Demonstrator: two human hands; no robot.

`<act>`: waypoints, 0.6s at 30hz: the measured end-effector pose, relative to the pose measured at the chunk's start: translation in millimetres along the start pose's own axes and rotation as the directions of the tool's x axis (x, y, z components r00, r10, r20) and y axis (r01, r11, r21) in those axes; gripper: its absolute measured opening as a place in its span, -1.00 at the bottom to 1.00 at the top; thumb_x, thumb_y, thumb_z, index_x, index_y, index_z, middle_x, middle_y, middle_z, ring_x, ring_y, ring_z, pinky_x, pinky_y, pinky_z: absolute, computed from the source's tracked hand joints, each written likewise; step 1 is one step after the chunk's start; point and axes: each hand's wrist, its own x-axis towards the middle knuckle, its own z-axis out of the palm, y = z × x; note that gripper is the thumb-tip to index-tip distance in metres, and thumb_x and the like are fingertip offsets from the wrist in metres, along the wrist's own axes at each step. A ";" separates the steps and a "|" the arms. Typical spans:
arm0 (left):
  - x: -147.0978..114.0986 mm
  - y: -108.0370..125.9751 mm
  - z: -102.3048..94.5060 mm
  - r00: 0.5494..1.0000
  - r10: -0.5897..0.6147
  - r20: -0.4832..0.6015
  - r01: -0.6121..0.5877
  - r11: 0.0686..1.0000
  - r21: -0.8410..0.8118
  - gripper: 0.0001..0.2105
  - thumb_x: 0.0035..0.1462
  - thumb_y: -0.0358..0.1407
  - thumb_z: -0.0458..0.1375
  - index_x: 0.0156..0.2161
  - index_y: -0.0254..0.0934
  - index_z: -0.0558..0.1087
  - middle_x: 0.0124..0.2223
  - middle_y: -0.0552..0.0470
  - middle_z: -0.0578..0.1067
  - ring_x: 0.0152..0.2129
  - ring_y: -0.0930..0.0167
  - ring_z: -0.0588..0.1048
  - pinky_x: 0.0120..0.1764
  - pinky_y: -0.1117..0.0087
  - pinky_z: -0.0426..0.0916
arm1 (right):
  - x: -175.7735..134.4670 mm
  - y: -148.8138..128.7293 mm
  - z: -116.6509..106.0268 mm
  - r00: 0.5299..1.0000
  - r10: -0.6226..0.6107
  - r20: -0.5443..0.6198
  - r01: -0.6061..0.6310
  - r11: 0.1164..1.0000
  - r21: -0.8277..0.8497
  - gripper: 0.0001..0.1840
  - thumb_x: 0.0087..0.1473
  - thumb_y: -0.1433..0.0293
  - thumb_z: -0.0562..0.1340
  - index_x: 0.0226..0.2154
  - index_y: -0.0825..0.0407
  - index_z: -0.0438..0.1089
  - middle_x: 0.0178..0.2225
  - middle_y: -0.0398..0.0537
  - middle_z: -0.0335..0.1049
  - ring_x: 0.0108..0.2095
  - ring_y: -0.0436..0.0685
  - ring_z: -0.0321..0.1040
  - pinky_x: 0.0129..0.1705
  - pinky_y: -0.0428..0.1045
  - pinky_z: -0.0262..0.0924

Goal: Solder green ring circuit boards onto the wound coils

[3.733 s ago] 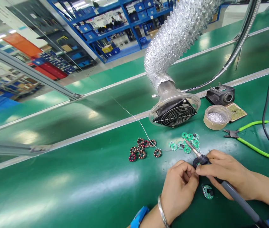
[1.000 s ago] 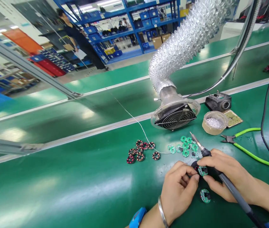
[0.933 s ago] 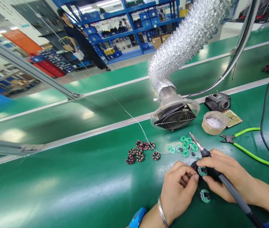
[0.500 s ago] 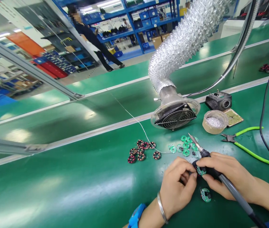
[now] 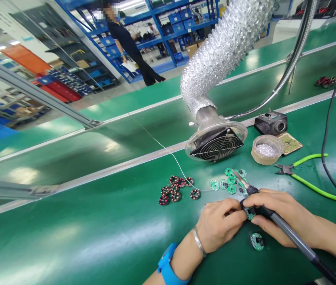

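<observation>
Right hand (image 5: 291, 210) pinches a round, green-and-black board (image 5: 250, 214) and soldering iron (image 5: 288, 231); left hand (image 5: 219, 225) curled, hold unclear.

The single view looks from the person's head, forward and down over a glossy green bench (image 5: 102, 245). It is near the bare left hand (image 5: 221, 223) and bare right hand (image 5: 283, 215), which fall low and right of centre; tall blue metal shelving (image 5: 167, 47) lies well beyond. The view is tilted, a straight silvery metal rail (image 5: 144, 158) climbing rightward.
</observation>
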 end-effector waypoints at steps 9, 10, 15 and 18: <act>5.2 -6.7 -1.6 0.990 0.109 0.090 -0.112 0.994 0.021 -0.69 0.35 -0.29 -0.10 -0.34 -0.22 0.44 -0.42 0.10 0.47 -0.54 0.52 0.40 -0.51 0.48 0.20 | 1.6 -2.3 0.0 0.999 0.031 0.028 -0.033 0.998 0.048 -0.72 0.13 0.59 0.09 -0.09 0.04 0.24 -0.32 -0.08 0.40 -0.36 0.03 0.29 -0.26 -0.06 0.26; 5.3 -7.0 -0.8 0.989 0.112 0.093 -0.113 0.994 0.010 -0.68 0.35 -0.30 -0.11 -0.36 -0.22 0.43 -0.43 0.10 0.46 -0.55 0.52 0.40 -0.51 0.48 0.19 | 1.8 -2.4 -0.1 0.999 0.034 0.030 -0.036 0.998 0.052 -0.72 0.14 0.59 0.09 -0.09 0.04 0.24 -0.33 -0.08 0.39 -0.37 0.03 0.28 -0.28 -0.07 0.25; 2.9 -5.7 3.0 0.994 0.094 0.060 -0.089 0.993 -0.073 -0.71 0.31 -0.36 -0.07 -0.41 -0.20 0.41 -0.45 0.12 0.43 -0.57 0.54 0.37 -0.53 0.50 0.16 | 0.9 -1.6 0.6 0.998 0.044 0.034 -0.046 0.998 0.045 -0.69 0.14 0.60 0.09 -0.08 0.02 0.23 -0.31 -0.10 0.40 -0.36 0.03 0.26 -0.29 -0.07 0.24; -0.2 -3.8 3.6 1.000 0.008 0.004 -0.007 0.990 -0.139 -0.85 0.22 -0.41 0.02 -0.36 -0.21 0.37 -0.41 0.10 0.43 -0.56 0.53 0.37 -0.51 0.50 0.20 | -0.8 0.3 1.6 0.999 0.038 0.031 -0.039 0.999 0.032 -0.70 0.15 0.59 0.09 -0.07 0.00 0.22 -0.29 -0.09 0.42 -0.35 0.04 0.29 -0.28 -0.06 0.26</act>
